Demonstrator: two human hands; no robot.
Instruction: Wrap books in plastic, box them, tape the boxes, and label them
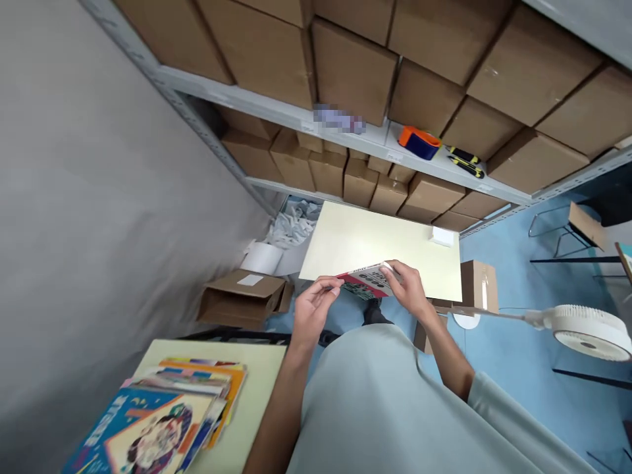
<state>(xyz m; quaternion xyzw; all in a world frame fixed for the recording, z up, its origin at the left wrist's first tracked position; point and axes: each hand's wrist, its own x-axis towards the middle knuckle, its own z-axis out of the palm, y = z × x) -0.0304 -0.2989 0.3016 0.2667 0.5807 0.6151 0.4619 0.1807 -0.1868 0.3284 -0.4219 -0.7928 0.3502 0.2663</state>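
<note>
A thin book (370,280) with a red, white and green cover is held up in front of my body, tilted, its spine edge turned upward. My left hand (316,303) pinches its left corner between thumb and fingers. On the other side, my right hand (405,286) grips the right end, thumb on the cover and fingers behind. Beyond the book lies a pale tabletop (360,234), with a small white box (442,236) near its far right corner. To my lower left, a pile of colourful books (162,421) rests on another pale table (261,388).
Shelves (276,108) packed with cardboard boxes (355,72) rise ahead. An orange and blue tape roll (419,142) and yellow-black cutters (465,161) lie on one ledge. An open carton (241,299) and white roll (263,258) stand left; a white fan (590,332) juts in at right.
</note>
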